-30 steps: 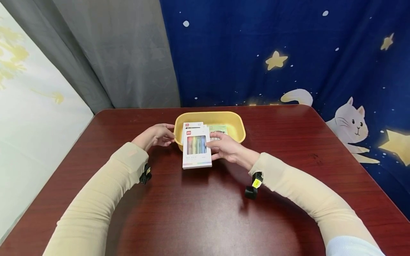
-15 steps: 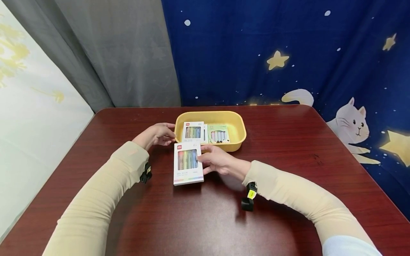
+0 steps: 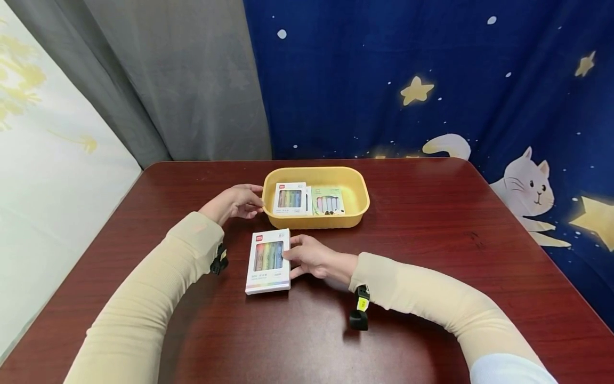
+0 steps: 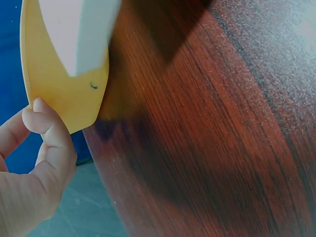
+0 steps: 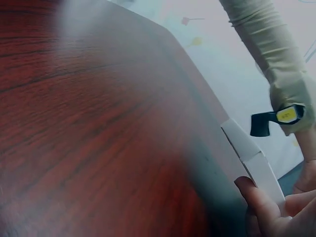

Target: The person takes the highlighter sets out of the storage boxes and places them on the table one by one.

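Observation:
My right hand (image 3: 312,257) grips a white box of coloured pens (image 3: 268,261) by its right edge, just in front of the yellow bin; rainbow-coloured pens show through its window. In the right wrist view, thumb and fingers pinch the box (image 5: 254,160), seen from its narrow side. My left hand (image 3: 237,202) holds the left end of the yellow bin (image 3: 355,218), its fingertips pinching the rim in the left wrist view. Inside the bin lean a similar white pen box (image 3: 290,199), a partly hidden white one behind it, and a green-and-white box (image 3: 328,201) with pale pens in its window.
A dark red wooden table (image 3: 431,213) carries everything. Behind its far edge hang a grey curtain (image 3: 192,80) and a blue curtain (image 3: 336,80) printed with stars and a cat. A white patterned cloth (image 3: 57,186) borders the left side.
The right hand has carried the pen box from over the bin's front towards me and to the left, leaving the boxes in the bin visible. The left hand has stayed at the rim.

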A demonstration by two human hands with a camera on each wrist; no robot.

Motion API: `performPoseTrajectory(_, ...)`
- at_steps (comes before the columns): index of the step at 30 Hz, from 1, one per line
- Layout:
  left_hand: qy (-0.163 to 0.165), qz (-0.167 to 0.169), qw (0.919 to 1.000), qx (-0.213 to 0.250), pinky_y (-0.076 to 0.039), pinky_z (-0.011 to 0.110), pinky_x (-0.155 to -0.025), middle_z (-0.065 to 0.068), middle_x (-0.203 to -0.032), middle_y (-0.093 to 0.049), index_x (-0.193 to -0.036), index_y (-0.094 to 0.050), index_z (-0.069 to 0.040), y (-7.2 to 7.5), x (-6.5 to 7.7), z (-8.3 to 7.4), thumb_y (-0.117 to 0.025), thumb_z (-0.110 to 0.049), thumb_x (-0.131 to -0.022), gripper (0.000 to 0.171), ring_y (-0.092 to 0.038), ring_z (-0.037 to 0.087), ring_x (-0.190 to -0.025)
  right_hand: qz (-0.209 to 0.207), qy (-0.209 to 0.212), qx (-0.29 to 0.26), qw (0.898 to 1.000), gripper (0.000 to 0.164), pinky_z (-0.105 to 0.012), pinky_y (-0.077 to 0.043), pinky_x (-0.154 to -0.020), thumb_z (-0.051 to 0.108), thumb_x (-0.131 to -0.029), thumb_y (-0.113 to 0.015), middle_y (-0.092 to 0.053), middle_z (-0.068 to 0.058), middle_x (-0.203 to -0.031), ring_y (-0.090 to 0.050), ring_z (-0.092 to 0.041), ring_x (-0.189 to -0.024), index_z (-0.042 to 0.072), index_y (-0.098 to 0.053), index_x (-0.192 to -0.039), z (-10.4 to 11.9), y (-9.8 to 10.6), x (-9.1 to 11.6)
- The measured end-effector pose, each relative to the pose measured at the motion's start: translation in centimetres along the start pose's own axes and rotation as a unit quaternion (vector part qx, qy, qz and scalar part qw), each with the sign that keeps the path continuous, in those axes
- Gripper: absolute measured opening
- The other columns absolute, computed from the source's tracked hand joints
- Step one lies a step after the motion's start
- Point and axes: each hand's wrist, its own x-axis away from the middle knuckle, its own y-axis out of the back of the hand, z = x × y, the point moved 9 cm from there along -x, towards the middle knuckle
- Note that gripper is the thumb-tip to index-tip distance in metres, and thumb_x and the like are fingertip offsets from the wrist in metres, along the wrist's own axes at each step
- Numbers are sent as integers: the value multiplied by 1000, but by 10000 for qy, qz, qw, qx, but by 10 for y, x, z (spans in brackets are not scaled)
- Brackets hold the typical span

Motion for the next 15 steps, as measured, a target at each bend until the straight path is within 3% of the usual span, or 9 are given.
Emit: performPoseTrajectory(15, 72, 23, 10000, 23, -45, 19, -52, 9, -97, -52, -142, -27, -15, 0, 2, 0, -51, 1, -89, 61, -55, 10, -57, -256, -48, -87, 9996, 33, -51, -50, -75, -8, -90, -45, -55, -16, -93, -61, -26, -82, -6, -31, -120, -20, -7, -5)
